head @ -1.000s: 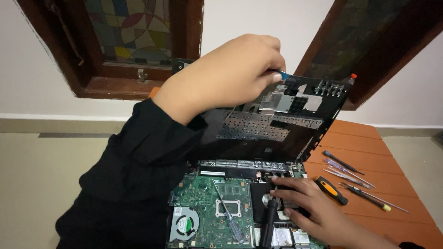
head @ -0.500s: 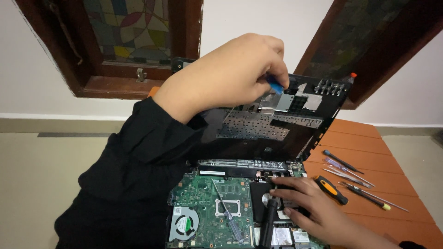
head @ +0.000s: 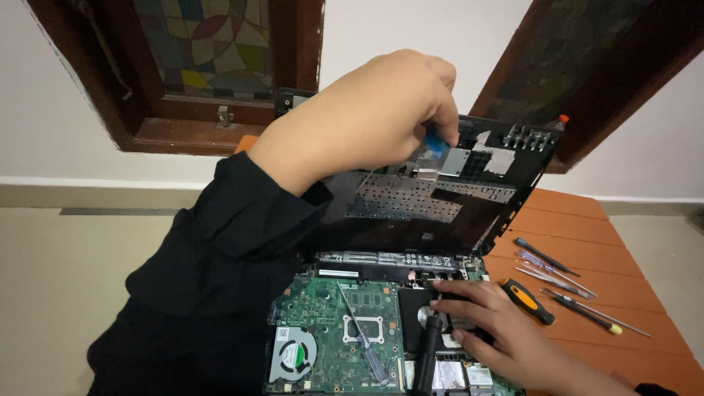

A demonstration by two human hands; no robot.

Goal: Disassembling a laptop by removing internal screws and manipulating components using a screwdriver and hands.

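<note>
My left hand is raised over the tilted-up black laptop cover, fingers pinched on a small blue tab of a flat cable on its underside. The cover stands upright behind the open laptop base. My right hand rests flat on the black drive area of the base, beside the green circuit board with its grey fan. A thin screwdriver lies on the board.
An orange slatted table carries several tools to the right: an orange-handled screwdriver, tweezers and thin screwdrivers. A dark wooden window frame and white wall stand behind. Beige floor lies to the left.
My left hand has drawn the blue tab leftward and down along the cover's underside. The right hand has stayed on the laptop base.
</note>
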